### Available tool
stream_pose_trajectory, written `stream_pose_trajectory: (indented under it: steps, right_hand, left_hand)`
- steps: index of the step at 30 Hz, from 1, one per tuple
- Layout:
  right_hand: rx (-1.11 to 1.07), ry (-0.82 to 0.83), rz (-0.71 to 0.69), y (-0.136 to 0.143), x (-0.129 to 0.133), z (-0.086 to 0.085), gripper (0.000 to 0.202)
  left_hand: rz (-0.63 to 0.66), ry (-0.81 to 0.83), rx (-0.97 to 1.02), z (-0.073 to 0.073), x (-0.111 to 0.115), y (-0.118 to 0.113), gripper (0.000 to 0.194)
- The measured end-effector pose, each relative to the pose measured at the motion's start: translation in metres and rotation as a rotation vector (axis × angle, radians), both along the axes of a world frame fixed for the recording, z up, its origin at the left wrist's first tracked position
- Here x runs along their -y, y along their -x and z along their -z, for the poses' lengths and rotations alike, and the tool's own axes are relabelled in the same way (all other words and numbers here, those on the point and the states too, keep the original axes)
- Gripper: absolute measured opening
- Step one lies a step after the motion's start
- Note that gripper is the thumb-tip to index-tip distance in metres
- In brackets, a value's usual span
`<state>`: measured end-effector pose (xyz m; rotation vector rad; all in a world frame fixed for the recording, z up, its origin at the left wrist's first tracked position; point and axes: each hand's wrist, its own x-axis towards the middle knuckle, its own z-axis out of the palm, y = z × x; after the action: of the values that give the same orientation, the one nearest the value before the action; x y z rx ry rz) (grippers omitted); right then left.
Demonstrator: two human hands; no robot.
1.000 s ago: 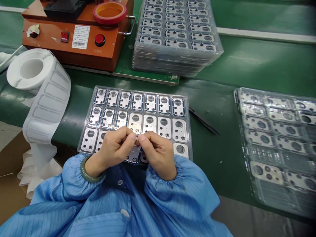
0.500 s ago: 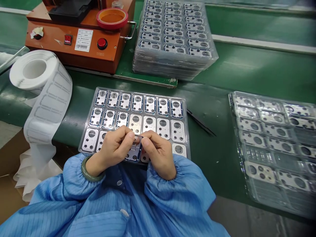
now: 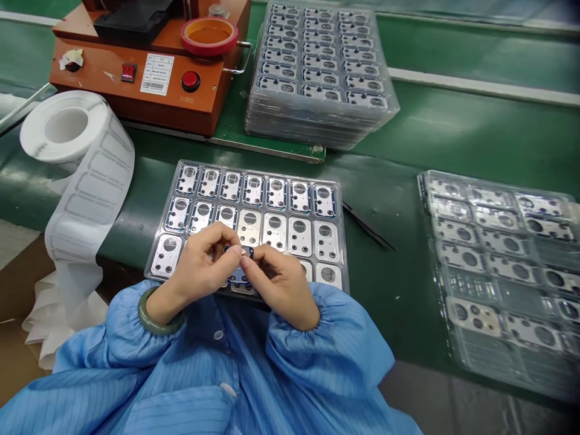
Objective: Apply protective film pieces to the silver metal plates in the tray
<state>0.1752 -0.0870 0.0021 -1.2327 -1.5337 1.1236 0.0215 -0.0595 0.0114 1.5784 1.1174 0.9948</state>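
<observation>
Both hands meet over the near part of a clear plastic tray (image 3: 343,251) that holds rows of small silver plates with round holes. Some plates, mostly in the far rows, show blue edging; the others are plain silver. Between thumb and fingers, my left hand (image 3: 206,260) grips a small blue-edged plate (image 3: 238,277), tilted above the tray. My right hand (image 3: 285,284) is closed at the plate's upper right edge, its thumb tip close to the left thumb. Fingers cover much of the plate, and whether the right fingertips pinch a thin film or only the plate is unclear.
Black tweezers (image 3: 369,226) lie right of the tray. A partly filled tray stack (image 3: 502,290) is at the right, and a tall tray stack (image 3: 317,115) at the back. An orange machine (image 3: 113,90) and a label roll (image 3: 66,127) stand at the left.
My right hand has moved left toward the left one, bringing the thumbs nearly together. The plate has shifted slightly left and tilted differently. My left wrist has moved a little left.
</observation>
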Motion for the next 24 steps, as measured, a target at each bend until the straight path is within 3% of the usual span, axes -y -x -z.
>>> stream_pose_trajectory:
  steps: [14,24]
  right_hand:
    - [0.031,-0.009,-0.043,0.001,0.0,0.002,0.021]
    - [-0.02,0.041,-0.032,-0.001,0.001,-0.001,0.02]
  left_hand:
    - [-0.017,0.217,0.092,-0.002,-0.001,0.008,0.012]
    - [0.071,0.291,0.165,-0.002,0.001,0.021,0.023]
